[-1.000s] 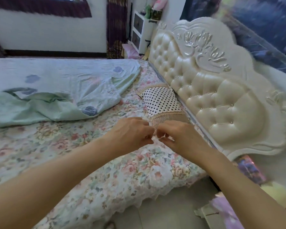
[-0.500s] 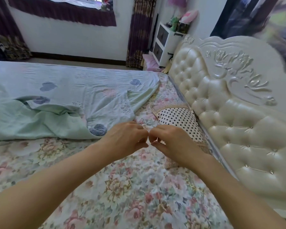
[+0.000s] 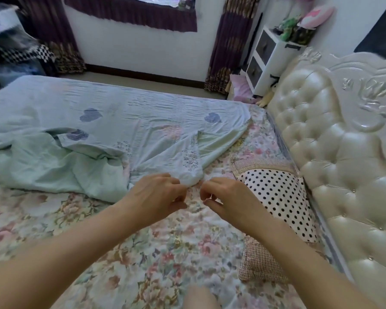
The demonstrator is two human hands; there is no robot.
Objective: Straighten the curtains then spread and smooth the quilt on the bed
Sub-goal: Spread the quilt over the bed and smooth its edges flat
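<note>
A pale green quilt (image 3: 112, 130) with blue heart patches lies rumpled across the far half of the bed, its near side folded over. My left hand (image 3: 156, 197) pinches the quilt's bunched corner just beyond my fingertips. My right hand (image 3: 227, 199) is curled close beside that corner, and I cannot see whether it has hold of the cloth. Dark purple curtains hang at the far wall: one panel (image 3: 230, 43) on the right of the window, another (image 3: 54, 39) on the left, with a valance (image 3: 132, 16) between them.
The floral bedsheet (image 3: 147, 253) covers the near half of the mattress. A polka-dot pillow (image 3: 279, 197) lies against the cream tufted headboard (image 3: 348, 157) on the right. A white nightstand (image 3: 267, 56) stands past the headboard. My knee (image 3: 198, 295) rests on the bed's near edge.
I have moved up over the bed and the view has swung left. Both hands have travelled from the pillow's end to the quilt's near corner, and the left one has taken hold of it.
</note>
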